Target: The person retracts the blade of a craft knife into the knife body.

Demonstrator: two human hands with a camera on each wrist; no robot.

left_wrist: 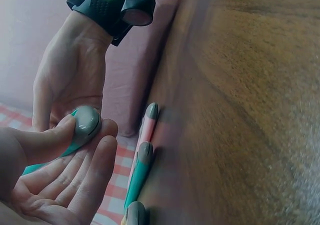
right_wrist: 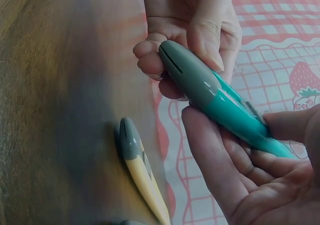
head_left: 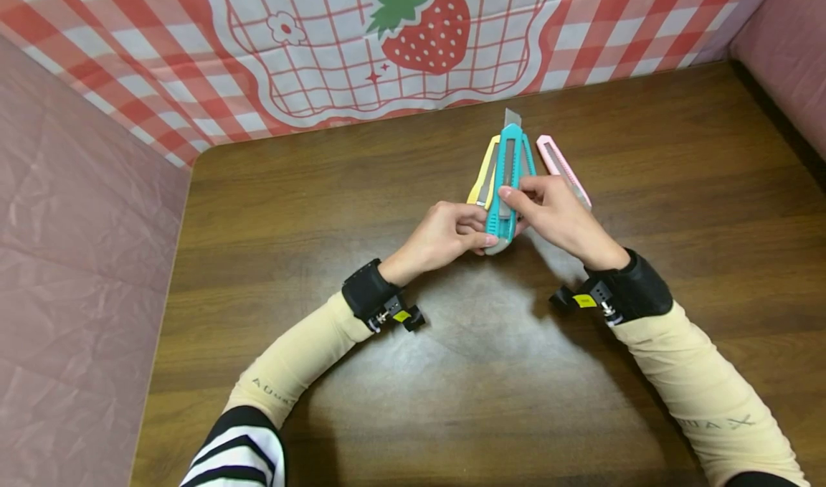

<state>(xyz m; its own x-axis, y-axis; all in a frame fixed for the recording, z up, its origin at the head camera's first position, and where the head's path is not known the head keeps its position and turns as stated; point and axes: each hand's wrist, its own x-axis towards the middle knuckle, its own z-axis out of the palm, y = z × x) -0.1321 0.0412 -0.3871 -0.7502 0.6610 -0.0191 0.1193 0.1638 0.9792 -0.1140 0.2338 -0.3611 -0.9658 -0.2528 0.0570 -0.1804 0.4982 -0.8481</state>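
Note:
A teal utility knife (head_left: pixel 510 150) with a grey end is held up over the table, its blade (head_left: pixel 513 117) sticking out at the far tip. My left hand (head_left: pixel 445 236) pinches the grey end between thumb and fingers. The right hand (head_left: pixel 561 211) grips the body from the other side, its thumb on the slider side. Behind the held knife lie a yellow utility knife (head_left: pixel 482 182) to the left and a second teal one (head_left: pixel 528 158), partly hidden. A pink utility knife (head_left: pixel 561 166) lies to the right, its near end behind my right hand.
The brown wooden table (head_left: pixel 387 386) carries the knives near its far side. Behind it hangs a red-and-white checked cloth (head_left: pixel 323 57) with a strawberry print. Pink covered surfaces (head_left: pixel 77 257) border the table at left and at far right.

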